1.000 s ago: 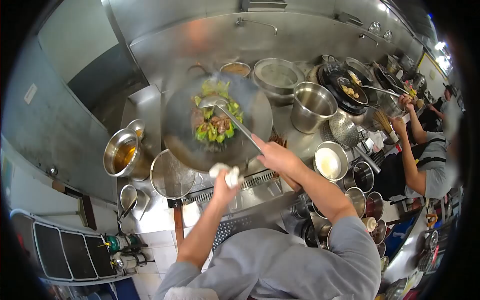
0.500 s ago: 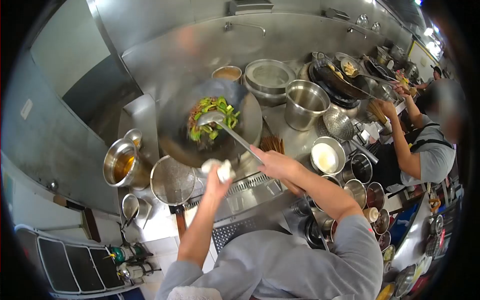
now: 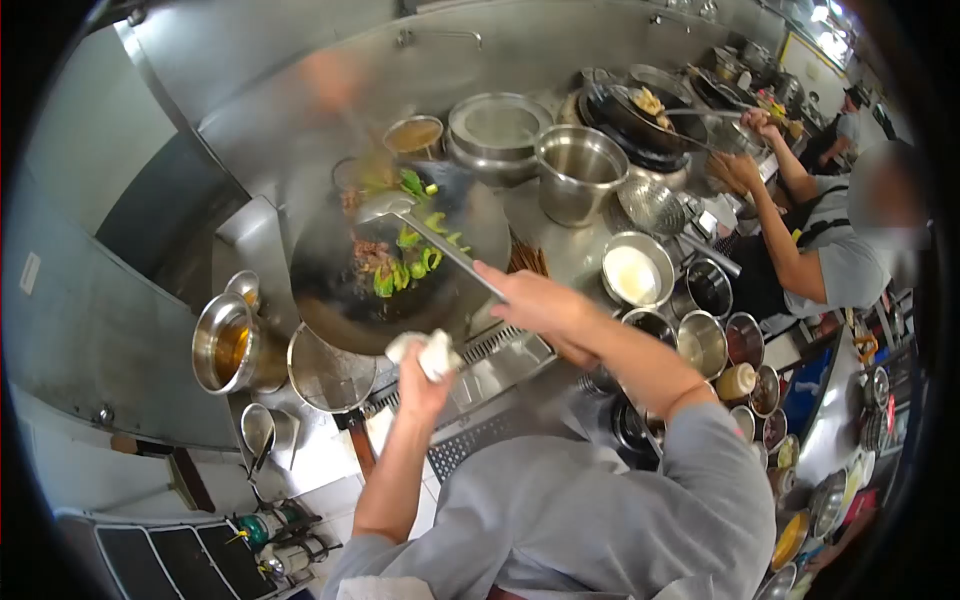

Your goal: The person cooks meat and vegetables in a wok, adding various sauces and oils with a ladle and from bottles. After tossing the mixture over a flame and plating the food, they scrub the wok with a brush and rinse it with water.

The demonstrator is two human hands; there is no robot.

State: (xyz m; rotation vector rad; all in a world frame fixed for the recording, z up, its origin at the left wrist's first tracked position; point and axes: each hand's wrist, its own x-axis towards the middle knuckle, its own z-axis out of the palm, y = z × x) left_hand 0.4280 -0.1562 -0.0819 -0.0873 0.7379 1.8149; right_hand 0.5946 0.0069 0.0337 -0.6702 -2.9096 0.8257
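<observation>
My right hand (image 3: 535, 300) is closed round the handle of a long metal ladle (image 3: 440, 240). The ladle's bowl is over the food in a large dark wok (image 3: 480, 215). Green vegetable pieces (image 3: 412, 262) and browned, meat-like bits (image 3: 372, 258) are scattered there, some blurred by motion near the far side. At the wok's near rim my left hand (image 3: 424, 388) grips a bunched white cloth (image 3: 428, 354). The cloth hides whatever part of the rim or handle lies under it.
A round wire strainer (image 3: 330, 370) and a pot of amber liquid (image 3: 232, 345) stand left of the wok. Rightward are a deep steel pot (image 3: 580, 175), a bamboo brush (image 3: 528, 258) and a bowl of white contents (image 3: 635, 273). Another person (image 3: 830, 240) works at a second wok (image 3: 640, 120).
The food has spread from one heap, with some thrown toward the wok's far side. Against the wok, the ladle's bowl has shifted up and left. The whole view has turned slightly.
</observation>
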